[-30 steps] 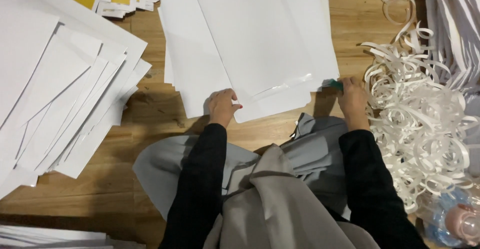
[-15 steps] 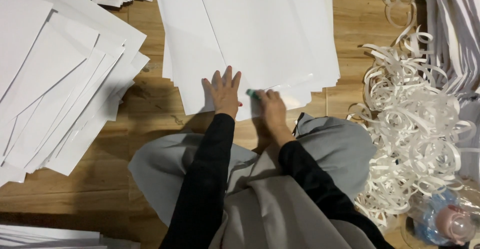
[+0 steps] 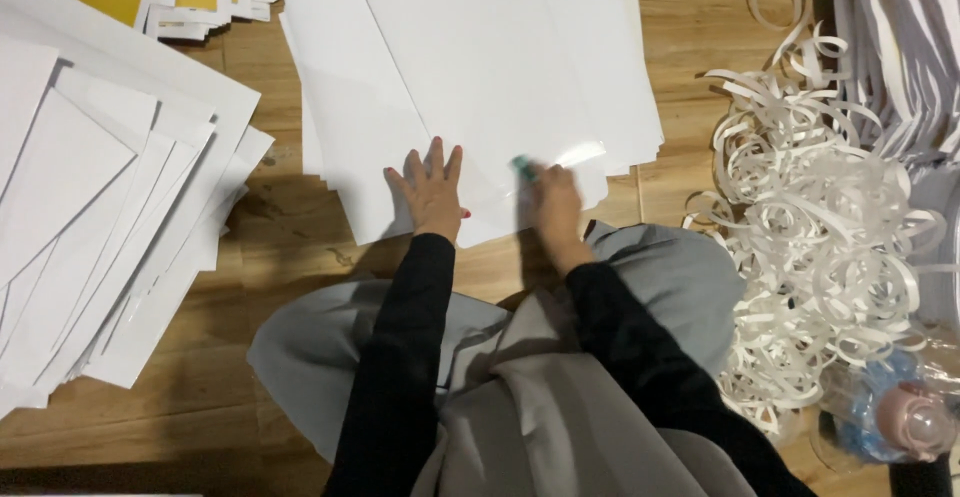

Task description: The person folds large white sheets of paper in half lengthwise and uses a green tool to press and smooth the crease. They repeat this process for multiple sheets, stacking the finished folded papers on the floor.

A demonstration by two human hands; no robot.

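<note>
The person is sitting on a wooden floor [image 3: 690,107] with grey cloth [image 3: 330,357] spread over the lap, both arms in black sleeves reaching forward. The left hand [image 3: 430,189] is lying open and flat, fingers spread, pressing down on the near edge of a stack of large white sheets [image 3: 470,67] that is resting on the floor straight ahead. The right hand [image 3: 555,207] is closed around a small green tool [image 3: 522,166], whose tip is touching the top sheet just beside a glossy strip along that sheet's lower edge; the hand is blurred, so what kind of tool it is cannot be told. The two hands are sitting near each other on the same sheet, the left a little farther up than the right.

To the left, a second, fanned-out pile of white sheets [image 3: 100,207] is lying well apart from the central stack, with bare floor between them. Beyond it, at the top left corner, some yellow and white card pieces [image 3: 190,2] are lying partly under the paper. To the right, a loose heap of curling white paper strips [image 3: 830,217] is sitting on the floor just beside the person's knee, and more white sheets [image 3: 900,37] are lying past it at the far right edge. At the bottom right, a clear plastic bottle [image 3: 900,422] with a pinkish cap is lying beside the strips.
</note>
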